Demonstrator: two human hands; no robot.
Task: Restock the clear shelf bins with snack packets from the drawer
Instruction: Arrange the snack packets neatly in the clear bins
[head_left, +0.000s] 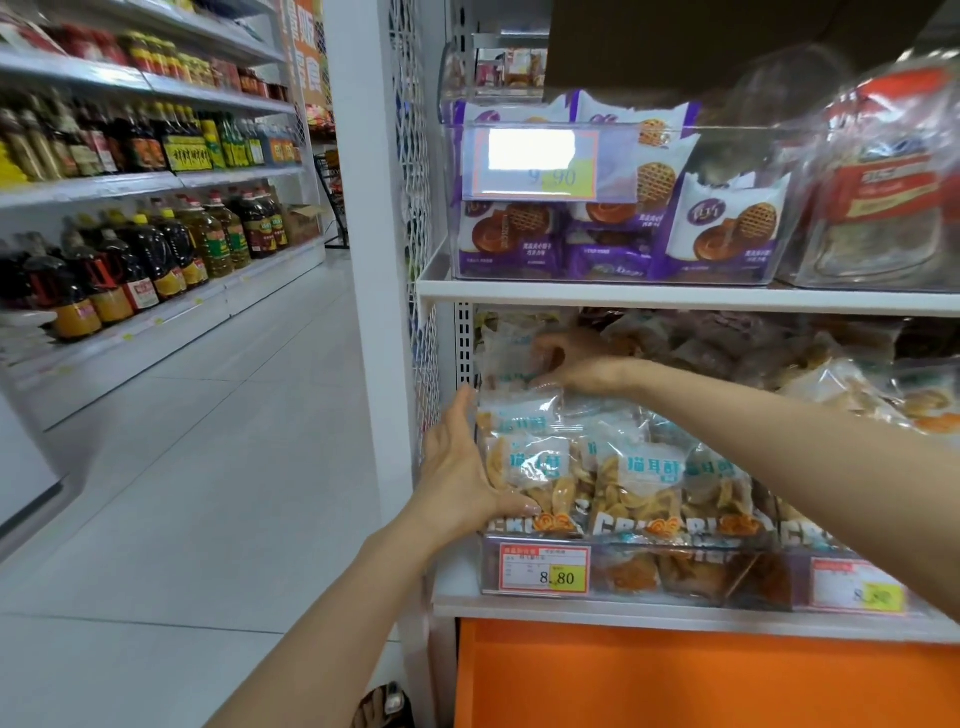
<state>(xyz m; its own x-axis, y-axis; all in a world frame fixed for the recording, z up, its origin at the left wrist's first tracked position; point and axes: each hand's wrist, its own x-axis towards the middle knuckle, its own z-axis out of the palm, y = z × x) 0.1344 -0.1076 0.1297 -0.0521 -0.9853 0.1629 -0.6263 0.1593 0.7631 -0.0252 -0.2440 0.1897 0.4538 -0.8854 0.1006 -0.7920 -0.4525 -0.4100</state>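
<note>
A clear shelf bin (613, 571) on the lower shelf is piled high with see-through snack packets (639, 483) of golden crisps with blue labels. My left hand (457, 467) presses flat against the left end of the pile, thumb under a front packet. My right hand (576, 364) reaches deep under the upper shelf and grips a snack packet (511, 353) at the top back of the pile. Above, another clear bin (613, 275) holds purple-and-white biscuit packets. The orange drawer front (701, 680) sits below the lower shelf.
A white perforated upright (415, 208) borders the shelf on the left. Across the white-tiled aisle (208, 467) stand shelves of oil and sauce bottles (135, 260). Price tags (545, 568) hang on the bin fronts. A sandalled foot (384, 706) shows at the bottom.
</note>
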